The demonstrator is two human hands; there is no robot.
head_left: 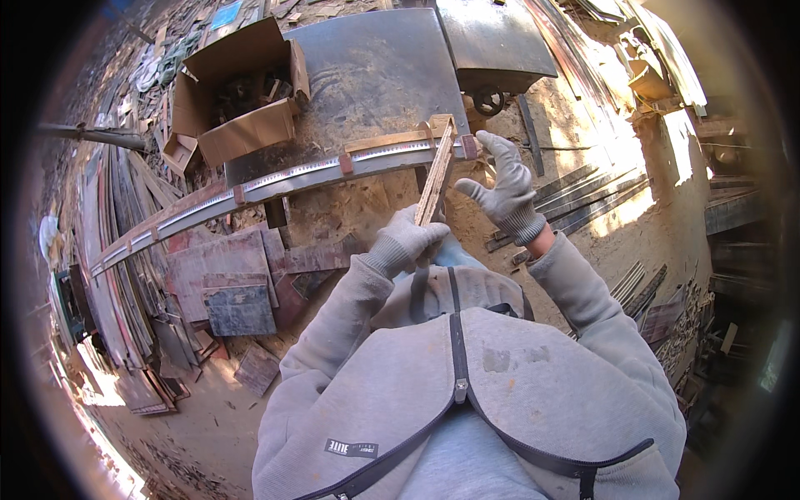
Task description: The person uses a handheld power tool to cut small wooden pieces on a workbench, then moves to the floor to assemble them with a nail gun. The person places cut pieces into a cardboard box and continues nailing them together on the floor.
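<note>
Near the long grey metal rail [296, 182], the grey-gloved left hand [408, 235] grips a layered brown plywood board [435, 179], while the grey-gloved right hand [508, 187] holds its fingers wide.

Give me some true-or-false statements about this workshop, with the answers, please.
1. The left hand holds a board. True.
2. The right hand is clenched in a fist. False: it is open.
3. Both hands wear gloves. True.
4. The cardboard box is closed. False: its top is open, with things inside.
5. A measuring scale runs along the rail. True.
</note>
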